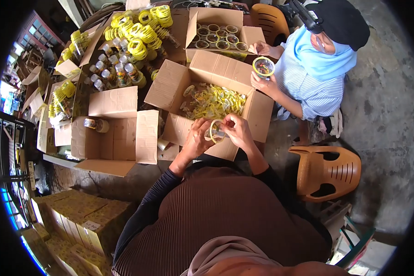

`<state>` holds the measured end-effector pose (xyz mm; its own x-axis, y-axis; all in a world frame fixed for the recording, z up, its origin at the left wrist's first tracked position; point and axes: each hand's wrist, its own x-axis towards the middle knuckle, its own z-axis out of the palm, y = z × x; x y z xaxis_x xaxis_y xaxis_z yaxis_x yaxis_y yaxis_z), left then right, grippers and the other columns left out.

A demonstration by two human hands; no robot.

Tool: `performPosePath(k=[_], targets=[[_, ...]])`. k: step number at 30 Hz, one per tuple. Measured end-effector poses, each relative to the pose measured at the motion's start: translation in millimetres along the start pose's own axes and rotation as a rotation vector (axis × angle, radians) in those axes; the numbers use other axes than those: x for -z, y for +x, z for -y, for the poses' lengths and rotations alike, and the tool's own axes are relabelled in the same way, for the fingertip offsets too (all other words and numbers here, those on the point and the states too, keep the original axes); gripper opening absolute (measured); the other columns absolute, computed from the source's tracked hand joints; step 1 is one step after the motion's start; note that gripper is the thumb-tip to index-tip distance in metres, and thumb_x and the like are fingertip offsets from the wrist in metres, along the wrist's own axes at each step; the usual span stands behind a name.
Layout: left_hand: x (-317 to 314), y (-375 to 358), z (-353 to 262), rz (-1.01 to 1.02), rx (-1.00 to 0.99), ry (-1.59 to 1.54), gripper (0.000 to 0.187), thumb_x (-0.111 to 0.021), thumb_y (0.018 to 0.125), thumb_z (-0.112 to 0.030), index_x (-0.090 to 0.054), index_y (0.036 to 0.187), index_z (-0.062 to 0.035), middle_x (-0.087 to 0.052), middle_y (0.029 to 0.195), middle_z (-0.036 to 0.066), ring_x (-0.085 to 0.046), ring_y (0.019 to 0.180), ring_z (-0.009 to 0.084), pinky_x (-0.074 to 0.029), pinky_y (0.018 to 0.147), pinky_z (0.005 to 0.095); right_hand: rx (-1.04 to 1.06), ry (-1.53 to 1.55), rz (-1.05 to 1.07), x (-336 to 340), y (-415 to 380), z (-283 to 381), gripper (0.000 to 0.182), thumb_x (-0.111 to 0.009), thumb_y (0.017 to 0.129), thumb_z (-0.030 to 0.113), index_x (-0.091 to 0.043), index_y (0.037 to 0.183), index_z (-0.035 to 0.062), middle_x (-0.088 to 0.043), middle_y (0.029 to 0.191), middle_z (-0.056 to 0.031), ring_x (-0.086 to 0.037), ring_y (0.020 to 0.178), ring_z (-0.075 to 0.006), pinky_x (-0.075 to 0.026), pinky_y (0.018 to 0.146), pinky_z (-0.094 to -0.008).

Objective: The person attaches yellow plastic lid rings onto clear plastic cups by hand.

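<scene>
A clear plastic cup with a yellow rim (pixel 215 132) is held between my hands, its opening tilted sideways. My left hand (pixel 197 139) wraps around its left side. My right hand (pixel 238 132) has its fingers pinched at the cup's right edge; whether a small piece sits between them I cannot make out. Just beyond my hands lies an open cardboard box (pixel 175 87), its bottom strewn with yellow and clear plastic strips (pixel 223 102).
Left stands another cardboard box (pixel 103 102) with a jar (pixel 96 124) inside. Behind are bundled yellow rings (pixel 145 34), several jars (pixel 119 73) and a box of cups (pixel 214 16). A co-worker (pixel 308 78) at right holds a yellow-rimmed cup (pixel 263 67). An orange chair (pixel 329 172) stands nearby.
</scene>
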<state>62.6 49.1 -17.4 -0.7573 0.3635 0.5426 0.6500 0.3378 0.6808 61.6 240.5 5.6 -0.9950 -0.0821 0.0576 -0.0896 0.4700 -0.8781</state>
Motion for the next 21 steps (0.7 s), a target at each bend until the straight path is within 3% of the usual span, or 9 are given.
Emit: performPosePath(k=[1,5,9,11,12,15,19,21], targets=[[0.2,0.9,-3.4,0.020,0.055,0.002,0.059,-0.085,0.064,-0.015,-0.059,0.115,-0.0005,-0.059,0.113,0.017,-0.057,0.103,0.0378,-0.048,0.088,0.0442,0.002,-0.031,-0.015,-1.3,-0.7,3.1,0.016,-0.071,0.082,0.008,-0.060,0.089,0.0003,-0.063,0.073,-0.0132,-0.063,0.064,-0.0217,-0.050,0.061,-0.0330],[2.3,6.7,-14.7,0.056,0.154,0.055,0.060,-0.084,0.065,-0.020,-0.059,0.117,-0.0018,-0.059,0.113,0.017,-0.056,0.107,0.0376,-0.047,0.092,0.0444,0.107,-0.169,-0.116,-8.8,-0.7,-1.4,0.016,-0.071,0.079,0.007,-0.058,0.087,0.0007,-0.063,0.076,-0.0155,-0.063,0.065,-0.0258,-0.050,0.061,-0.0334],[-5.0,2.1,-13.9,0.070,0.237,0.020,0.063,-0.084,0.066,-0.022,-0.057,0.119,0.0004,-0.059,0.113,0.020,-0.056,0.106,0.0414,-0.047,0.092,0.0454,0.106,-0.140,-0.086,-1.1,0.3,-6.3,0.019,-0.073,0.080,0.009,-0.061,0.093,0.0015,-0.063,0.074,-0.0122,-0.063,0.065,-0.0225,-0.051,0.062,-0.0334],[-12.3,-2.1,-12.8,0.054,0.269,-0.009,0.065,-0.084,0.067,-0.022,-0.056,0.120,0.0016,-0.059,0.111,0.021,-0.057,0.105,0.0425,-0.047,0.092,0.0454,-0.081,0.139,0.107,7.8,2.1,-14.1,0.025,-0.075,0.082,0.012,-0.062,0.100,0.0013,-0.063,0.078,-0.0086,-0.062,0.068,-0.0187,-0.051,0.064,-0.0319],[-14.7,-4.2,-14.5,0.050,0.301,-0.045,0.067,-0.084,0.067,-0.022,-0.054,0.121,0.0027,-0.060,0.109,0.022,-0.057,0.104,0.0436,-0.047,0.092,0.0455,-0.076,0.142,0.117,10.9,1.1,-15.6,0.025,-0.075,0.082,0.012,-0.062,0.100,0.0013,-0.063,0.078,-0.0086,-0.062,0.068,-0.0187,-0.051,0.064,-0.0319],[-19.7,-3.1,-20.7,-0.035,0.215,0.124,0.068,-0.085,0.066,-0.023,-0.054,0.119,0.0040,-0.061,0.102,0.021,-0.060,0.097,0.0404,-0.048,0.087,0.0441,0.084,0.058,0.066,21.8,-2.2,-13.8,0.027,-0.075,0.084,0.015,-0.063,0.105,0.0013,-0.063,0.092,-0.0082,-0.062,0.078,-0.0155,-0.052,0.069,-0.0272],[-18.2,6.9,-39.1,-0.087,0.221,0.185,0.064,-0.087,0.065,-0.024,-0.055,0.113,0.0036,-0.061,0.094,0.018,-0.062,0.089,0.0356,-0.050,0.079,0.0421,0.157,0.141,0.052,26.5,-3.8,-10.8,0.026,-0.075,0.084,0.013,-0.063,0.104,0.0020,-0.063,0.091,-0.0085,-0.063,0.079,-0.0156,-0.052,0.069,-0.0272],[-19.5,9.6,-42.3,-0.094,0.331,0.200,0.064,-0.088,0.063,-0.026,-0.054,0.109,0.0031,-0.060,0.089,0.015,-0.061,0.082,0.0319,-0.050,0.073,0.0400,0.220,0.227,0.155,29.0,-8.1,1.3,0.022,-0.074,0.085,0.012,-0.064,0.102,0.0022,-0.064,0.093,-0.0090,-0.064,0.080,-0.0167,-0.053,0.069,-0.0278]])
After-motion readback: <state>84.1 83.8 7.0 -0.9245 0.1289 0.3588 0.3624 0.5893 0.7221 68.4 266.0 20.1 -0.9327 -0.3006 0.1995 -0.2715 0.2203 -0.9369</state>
